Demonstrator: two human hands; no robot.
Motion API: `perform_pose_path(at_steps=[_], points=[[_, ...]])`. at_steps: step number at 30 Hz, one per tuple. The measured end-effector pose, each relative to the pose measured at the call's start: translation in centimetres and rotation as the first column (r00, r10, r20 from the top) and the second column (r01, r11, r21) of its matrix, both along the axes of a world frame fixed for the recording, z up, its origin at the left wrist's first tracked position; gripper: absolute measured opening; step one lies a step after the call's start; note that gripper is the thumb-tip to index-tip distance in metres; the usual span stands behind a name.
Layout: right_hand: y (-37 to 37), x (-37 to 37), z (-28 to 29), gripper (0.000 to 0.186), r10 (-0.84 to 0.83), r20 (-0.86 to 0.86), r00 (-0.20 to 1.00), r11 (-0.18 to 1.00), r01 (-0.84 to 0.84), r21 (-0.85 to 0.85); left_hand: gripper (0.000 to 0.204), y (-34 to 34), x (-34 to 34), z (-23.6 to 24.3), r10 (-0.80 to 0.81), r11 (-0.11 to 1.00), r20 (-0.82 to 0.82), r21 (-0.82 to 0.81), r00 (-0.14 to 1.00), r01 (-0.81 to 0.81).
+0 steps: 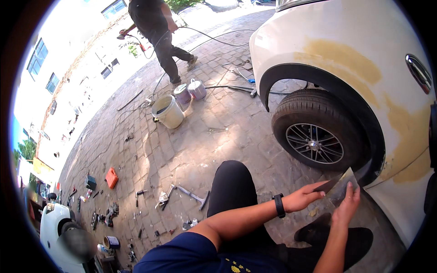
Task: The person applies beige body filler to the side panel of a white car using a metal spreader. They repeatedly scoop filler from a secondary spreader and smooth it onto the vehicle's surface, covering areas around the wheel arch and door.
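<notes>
My left hand (304, 199), with a black watch on its wrist, pinches a thin dark flat scraper (326, 185). Its tip reaches the edge of a flat greyish plate, like a wide putty spreader (339, 192), gripped in my right hand (347, 205) with the thumb on its face. The two blades overlap or touch; I cannot tell which. Both hands are low beside a white car (284, 48), just below its front wheel (315, 144). Yellowish filler patches (339, 59) cover parts of the car's fender and door edge.
A white bucket (170, 116) and two cans (197, 88) stand ahead on the paving. Another person (152, 27) carries a hose-fed tool. Hoses (227, 87) cross the ground. At left lie an orange case (111, 178), a T-shaped wrench (193, 196) and several tools; another white vehicle (57, 223) stands beyond.
</notes>
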State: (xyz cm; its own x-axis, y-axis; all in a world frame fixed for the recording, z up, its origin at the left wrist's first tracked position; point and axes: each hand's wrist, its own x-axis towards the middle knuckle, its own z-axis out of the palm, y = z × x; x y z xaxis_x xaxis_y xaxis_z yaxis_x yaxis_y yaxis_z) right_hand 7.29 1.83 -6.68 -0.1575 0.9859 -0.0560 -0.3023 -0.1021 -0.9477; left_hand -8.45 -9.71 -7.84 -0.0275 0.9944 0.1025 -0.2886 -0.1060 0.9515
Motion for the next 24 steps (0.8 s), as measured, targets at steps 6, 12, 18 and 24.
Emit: perform_pose_path(at_steps=[6, 12, 18, 24], points=[[-4.1, -2.1, 1.2, 0.015, 0.356, 0.179, 0.917, 0.915, -0.381, 0.134, 0.051, -0.3, -1.2, -2.1, -0.054, 0.971, 0.28, -0.211, 0.958, 0.116], [-2.0, -1.0, 1.4, 0.014, 0.491, 0.208, 0.846, 0.853, -0.515, 0.084, 0.048, -0.6, -0.7, -0.8, 0.015, 0.972, 0.339, -0.227, 0.941, 0.066], [2.2, 0.8, 1.8, 0.02, -0.116, -0.181, 0.977, 0.979, 0.143, 0.143, 0.027, 0.1, -1.1, 0.4, 0.28, 0.941, 0.086, -0.223, 0.956, -0.255], [0.9, 1.9, 2.2, 0.023, 0.047, -0.432, 0.901, 0.992, 0.01, 0.129, 0.022, 0.3, -1.5, 1.7, 0.18, 0.948, 0.086, -0.281, 0.98, -0.149]])
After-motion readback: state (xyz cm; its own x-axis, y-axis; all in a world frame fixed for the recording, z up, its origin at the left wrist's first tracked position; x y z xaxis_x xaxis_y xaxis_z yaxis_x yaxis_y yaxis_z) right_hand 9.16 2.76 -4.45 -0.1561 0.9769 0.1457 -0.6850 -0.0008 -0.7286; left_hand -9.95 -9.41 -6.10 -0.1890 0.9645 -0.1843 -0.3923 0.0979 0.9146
